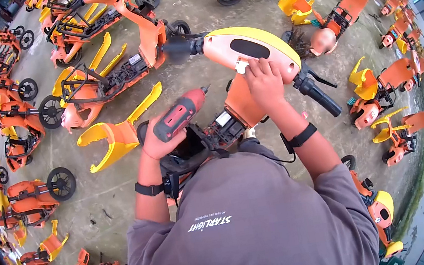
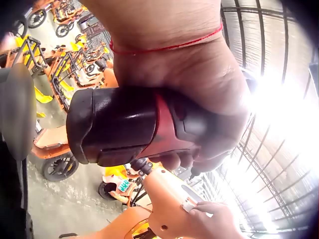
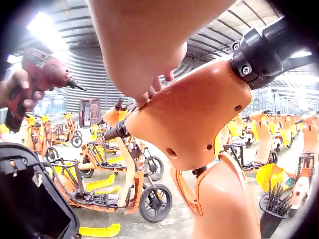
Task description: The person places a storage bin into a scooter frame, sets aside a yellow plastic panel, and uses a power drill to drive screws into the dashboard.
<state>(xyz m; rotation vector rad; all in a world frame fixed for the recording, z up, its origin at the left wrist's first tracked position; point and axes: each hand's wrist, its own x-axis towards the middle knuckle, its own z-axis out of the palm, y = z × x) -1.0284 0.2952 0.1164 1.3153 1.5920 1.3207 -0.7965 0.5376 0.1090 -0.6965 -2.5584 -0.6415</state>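
Note:
My left hand [image 1: 161, 138] grips a red and black cordless screwdriver [image 1: 181, 115] by its handle, the bit pointing up and to the right, away from the scooter parts. In the left wrist view, the black base [image 2: 117, 124] of the tool fills the middle. My right hand [image 1: 266, 83] is on the orange handlebar cover [image 1: 221, 46] of a scooter, below its dark oval panel [image 1: 249, 48]. Its fingertips pinch a small white piece [image 1: 241, 66] against the cover. The right wrist view shows the fingers over the cover's top edge, with screw holes [image 3: 172, 152] facing the camera.
Black handlebar grips [image 1: 319, 99] stick out on both sides of the cover. A yellow and orange body panel [image 1: 119, 138] lies on the concrete floor at left. Rows of partly stripped orange scooters [image 1: 101, 86] stand around. A black bucket [image 3: 273, 214] holds thin dark pieces.

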